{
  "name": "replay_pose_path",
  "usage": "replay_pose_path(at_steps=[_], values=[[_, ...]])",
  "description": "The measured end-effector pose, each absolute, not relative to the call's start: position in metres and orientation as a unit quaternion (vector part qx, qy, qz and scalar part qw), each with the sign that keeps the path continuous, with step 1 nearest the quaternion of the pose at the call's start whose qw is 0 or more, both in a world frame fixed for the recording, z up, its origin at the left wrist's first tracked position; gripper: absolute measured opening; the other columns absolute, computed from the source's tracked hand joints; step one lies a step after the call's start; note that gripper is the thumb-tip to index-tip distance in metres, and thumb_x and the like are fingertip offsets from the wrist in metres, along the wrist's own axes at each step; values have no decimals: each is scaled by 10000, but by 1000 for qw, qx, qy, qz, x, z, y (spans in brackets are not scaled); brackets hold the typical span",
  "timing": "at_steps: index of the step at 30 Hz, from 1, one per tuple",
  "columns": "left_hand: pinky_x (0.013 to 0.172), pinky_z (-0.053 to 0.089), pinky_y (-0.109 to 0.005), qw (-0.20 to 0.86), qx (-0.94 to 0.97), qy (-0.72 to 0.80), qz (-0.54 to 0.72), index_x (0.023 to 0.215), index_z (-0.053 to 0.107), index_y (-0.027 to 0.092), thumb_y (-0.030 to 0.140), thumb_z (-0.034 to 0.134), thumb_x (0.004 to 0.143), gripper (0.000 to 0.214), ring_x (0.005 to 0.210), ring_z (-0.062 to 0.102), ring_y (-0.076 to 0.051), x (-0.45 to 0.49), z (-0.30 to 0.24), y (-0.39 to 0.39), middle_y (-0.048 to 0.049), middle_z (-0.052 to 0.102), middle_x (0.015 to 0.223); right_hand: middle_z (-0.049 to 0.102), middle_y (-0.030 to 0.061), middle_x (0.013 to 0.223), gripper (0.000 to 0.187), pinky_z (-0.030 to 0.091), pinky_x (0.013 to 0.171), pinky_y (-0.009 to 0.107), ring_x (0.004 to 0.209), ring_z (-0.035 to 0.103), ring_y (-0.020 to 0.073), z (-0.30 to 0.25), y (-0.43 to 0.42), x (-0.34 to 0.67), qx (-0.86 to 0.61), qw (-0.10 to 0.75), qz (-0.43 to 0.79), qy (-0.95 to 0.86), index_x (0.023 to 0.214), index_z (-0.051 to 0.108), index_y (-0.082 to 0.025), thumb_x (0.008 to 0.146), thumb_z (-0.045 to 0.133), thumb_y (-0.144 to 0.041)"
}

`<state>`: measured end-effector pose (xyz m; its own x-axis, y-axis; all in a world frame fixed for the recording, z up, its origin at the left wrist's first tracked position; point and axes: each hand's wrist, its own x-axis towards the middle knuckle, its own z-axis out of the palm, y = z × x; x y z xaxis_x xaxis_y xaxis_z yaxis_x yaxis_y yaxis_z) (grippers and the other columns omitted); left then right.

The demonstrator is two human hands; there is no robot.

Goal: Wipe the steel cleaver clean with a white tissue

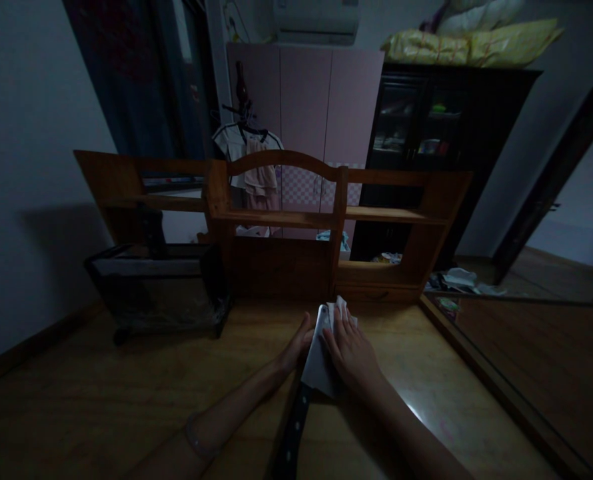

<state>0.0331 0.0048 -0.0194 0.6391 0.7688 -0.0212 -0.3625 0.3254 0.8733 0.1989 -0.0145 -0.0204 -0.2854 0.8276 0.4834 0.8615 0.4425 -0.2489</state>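
Note:
A cleaver (318, 363) with a broad metal blade and a black riveted handle (295, 427) is between my hands, its handle pointing toward me. My left hand (296, 347) grips the blade from the left side, thumb up; the fingers behind the blade are hidden. On the blade's right face, my right hand (354, 350) presses a crumpled white tissue (340, 308), with the fingers laid over it. The wooden tabletop (246, 393) lies beneath both hands.
On the left of the tabletop stands a black knife block (159, 287) with a dark handle sticking up. A wooden shelf unit (281, 267) runs along the back. To the right, a raised wooden edge (476, 373) borders the tabletop. Wardrobes (304, 107) stand farther off.

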Motion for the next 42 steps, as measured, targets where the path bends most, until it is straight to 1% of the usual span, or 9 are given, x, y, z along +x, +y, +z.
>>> replay_pose_path(at_steps=[5,11,20,24,28,30,35,39,42], values=[[999,416,-400,793,440,205,369,1318,602,93,721,292,921,805,1166,593,-328,33,-20,5,-179,666,1186,-18,60,1610,627,184,1205,465,1476,5,225,-9,-19,196,-456,270,20,-848,1576,29,-211,1063,295,-456],[1057,379,-377,799,398,197,405,1318,596,68,638,247,976,751,1163,604,-295,35,-19,7,-187,664,1187,-29,46,1608,607,179,1207,473,1472,-11,241,-4,-24,195,-410,259,68,-872,1575,42,-232,1067,307,-431],[1039,394,-350,797,359,199,444,1297,605,42,618,325,973,718,1136,614,-293,37,-13,6,-190,667,1173,-23,20,1606,612,175,1213,441,1472,-6,219,-3,-28,192,-399,244,70,-881,1569,-9,-250,1070,291,-437],[1017,397,-370,806,386,183,410,1335,576,52,672,301,950,781,1099,629,-302,35,-17,8,-196,671,1161,0,46,1608,605,199,1202,467,1474,20,235,-9,-21,193,-427,267,42,-863,1574,32,-235,1067,292,-437],[872,464,-373,797,399,213,401,1307,589,21,743,278,909,881,914,678,-302,31,-24,9,-216,694,1072,27,77,1607,594,194,1198,492,1475,47,244,-17,-11,199,-479,282,10,-831,1575,99,-192,1067,275,-445],[834,473,-361,793,394,222,409,1292,598,20,750,283,904,885,893,679,-300,30,-24,8,-213,699,1052,60,104,1602,617,194,1194,506,1474,51,257,-23,-7,203,-504,281,3,-817,1568,147,-148,1061,275,-475],[949,447,-400,799,367,216,425,1303,595,42,717,298,923,830,1053,642,-337,30,-12,2,-205,684,1121,64,131,1598,669,222,1179,518,1473,60,267,-27,-6,206,-517,280,12,-809,1562,145,-104,1051,279,-515],[1043,389,-428,799,330,216,453,1320,581,36,646,282,965,766,1144,601,-346,32,-1,-3,-202,665,1176,48,109,1602,654,235,1173,512,1472,83,259,-20,-12,203,-491,277,45,-825,1573,102,-168,1051,291,-513],[1109,329,-400,798,310,194,479,1354,548,31,603,252,991,739,1224,554,-317,33,0,-1,-191,633,1245,36,79,1605,638,218,1182,489,1472,80,242,-15,-16,199,-468,269,81,-838,1575,72,-227,1051,303,-509]])
